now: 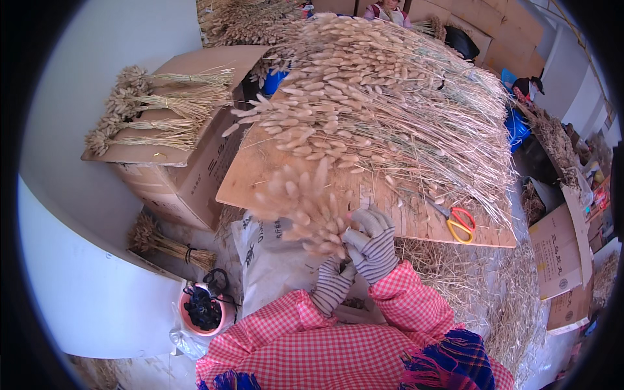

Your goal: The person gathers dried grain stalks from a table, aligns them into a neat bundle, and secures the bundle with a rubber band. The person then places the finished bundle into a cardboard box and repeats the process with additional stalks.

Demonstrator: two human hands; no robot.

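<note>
My hands wear striped knit gloves with pale fingers. Close to my body, my left hand [333, 281] is closed round the stems of a bunch of fluffy dried grass [300, 207], whose heads point away and to the left. Just above it, my right hand [372, 239] has its fingers curled in against the right side of the bunch; the fingertips are partly hidden. Beyond the hands, a large heap of the same dried grass [377, 97] covers much of a wooden board [250, 166]. Scissors [460, 222] with red and yellow handles lie at the board's near right.
Tied grass bundles [166, 104] rest on a cardboard box [169, 188] at the left. Below stand another bundle [172, 247] and a pink bucket [224, 315] holding black ties. Loose straw [455, 273] litters the floor; cartons [559, 253] stand right. Other people [389, 12] sit farther back.
</note>
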